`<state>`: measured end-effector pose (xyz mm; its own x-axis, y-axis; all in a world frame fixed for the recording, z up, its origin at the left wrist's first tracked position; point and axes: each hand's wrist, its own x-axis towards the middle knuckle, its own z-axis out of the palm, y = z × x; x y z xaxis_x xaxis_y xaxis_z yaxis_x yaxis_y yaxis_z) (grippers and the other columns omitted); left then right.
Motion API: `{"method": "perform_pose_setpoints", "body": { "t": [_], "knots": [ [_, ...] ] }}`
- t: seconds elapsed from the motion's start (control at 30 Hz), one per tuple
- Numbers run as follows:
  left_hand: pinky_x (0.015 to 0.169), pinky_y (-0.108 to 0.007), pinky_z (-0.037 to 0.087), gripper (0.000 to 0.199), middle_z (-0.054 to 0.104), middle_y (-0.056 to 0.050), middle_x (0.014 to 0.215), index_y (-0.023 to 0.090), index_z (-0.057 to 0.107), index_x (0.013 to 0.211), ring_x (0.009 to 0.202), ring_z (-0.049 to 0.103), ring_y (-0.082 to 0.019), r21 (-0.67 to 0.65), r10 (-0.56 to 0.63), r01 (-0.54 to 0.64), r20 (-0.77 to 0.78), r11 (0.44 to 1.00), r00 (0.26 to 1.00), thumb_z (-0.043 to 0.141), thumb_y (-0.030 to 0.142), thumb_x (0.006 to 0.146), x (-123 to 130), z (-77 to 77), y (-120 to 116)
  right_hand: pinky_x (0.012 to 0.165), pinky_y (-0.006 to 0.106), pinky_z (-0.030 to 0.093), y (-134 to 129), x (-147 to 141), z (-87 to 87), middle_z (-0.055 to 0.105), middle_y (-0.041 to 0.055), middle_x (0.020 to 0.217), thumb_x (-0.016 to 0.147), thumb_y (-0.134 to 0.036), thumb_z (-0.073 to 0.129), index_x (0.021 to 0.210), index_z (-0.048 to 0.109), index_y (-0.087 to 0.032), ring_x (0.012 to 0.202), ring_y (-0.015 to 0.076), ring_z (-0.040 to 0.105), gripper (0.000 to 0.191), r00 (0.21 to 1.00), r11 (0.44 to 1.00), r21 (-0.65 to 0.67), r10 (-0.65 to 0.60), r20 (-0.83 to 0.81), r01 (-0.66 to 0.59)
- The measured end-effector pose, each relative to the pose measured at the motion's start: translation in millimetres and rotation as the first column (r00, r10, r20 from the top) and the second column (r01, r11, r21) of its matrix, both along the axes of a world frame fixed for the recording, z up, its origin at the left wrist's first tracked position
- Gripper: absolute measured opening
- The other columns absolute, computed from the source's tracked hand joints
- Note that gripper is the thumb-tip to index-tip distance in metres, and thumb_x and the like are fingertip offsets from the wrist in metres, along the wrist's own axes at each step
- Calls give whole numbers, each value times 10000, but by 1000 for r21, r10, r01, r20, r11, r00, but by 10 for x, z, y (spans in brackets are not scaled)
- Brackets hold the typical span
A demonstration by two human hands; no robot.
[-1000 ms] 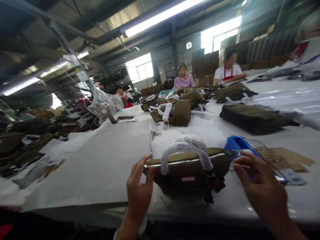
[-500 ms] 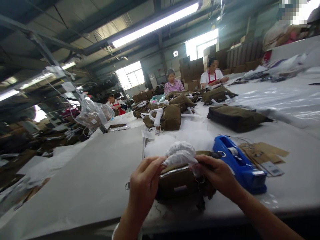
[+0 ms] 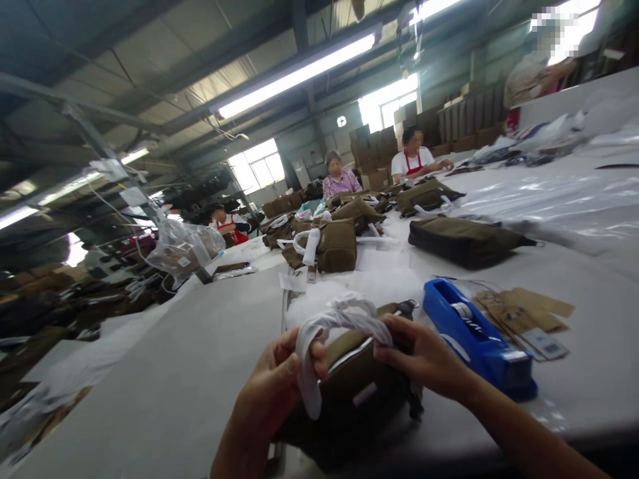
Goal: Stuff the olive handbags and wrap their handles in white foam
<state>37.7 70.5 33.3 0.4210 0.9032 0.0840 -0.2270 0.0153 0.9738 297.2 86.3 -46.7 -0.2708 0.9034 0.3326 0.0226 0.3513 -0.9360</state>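
Note:
An olive-green bag [image 3: 344, 399] with a silver zipper sits at the table's near edge, tilted toward me. Its handle [image 3: 344, 314] is wrapped in white tissue paper and arches above the bag. My left hand [image 3: 272, 376] is closed around the handle's left side, fingertips showing through the loop. My right hand [image 3: 417, 352] pinches the wrapped handle at its right end. Dark straps hang at the bag's right side, partly hidden by my right hand. The bag's lower front is dark and hard to make out.
A blue tape dispenser [image 3: 474, 339] stands right of the bag, beside brown paper tags [image 3: 524, 309]. More olive bags [image 3: 339, 243] lie farther back, one larger bag [image 3: 464, 239] at right. Plastic sheeting [image 3: 564, 199] covers the right side. Several people work across the table.
The bag has turned and tipped, its left side nearer me. My left hand has moved down and left with the handle, which now stands in an open arch. My right hand stays at its right end.

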Motion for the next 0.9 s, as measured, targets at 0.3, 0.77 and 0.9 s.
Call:
{"method": "perform_pose_setpoints", "body": {
  "t": [0.3, 0.77, 0.9],
  "knots": [
    [801, -376, 604, 376, 725, -96, 1147, 244, 673, 1184, 1022, 701, -285, 859, 812, -173, -363, 482, 458, 723, 444, 869, 255, 106, -94, 879, 360, 590, -93, -193, -158, 767, 63, 1091, 939, -398, 643, 1176, 692, -239, 970, 263, 735, 289, 876, 863, 310, -459, 150, 399],
    [536, -213, 488, 328, 721, -5, 711, 168, 761, 974, 595, 639, -151, 500, 433, -102, -608, 860, 666, 647, 465, 890, 319, 262, -9, 1067, 477, 509, -267, -112, -273, 737, 90, 1165, 945, -287, 675, 1253, 603, -234, 1131, 273, 682, 321, 753, 593, 670, -653, 76, 447],
    [626, -231, 498, 308, 761, -8, 837, 212, 729, 1147, 671, 671, -165, 573, 487, -56, -637, 817, 598, 650, 365, 892, 365, 295, -58, 901, 305, 579, -278, -144, -84, 738, 62, 1081, 956, -157, 633, 1249, 623, -229, 1009, 197, 701, 302, 779, 532, 703, -624, -52, 473]
  ]
}}
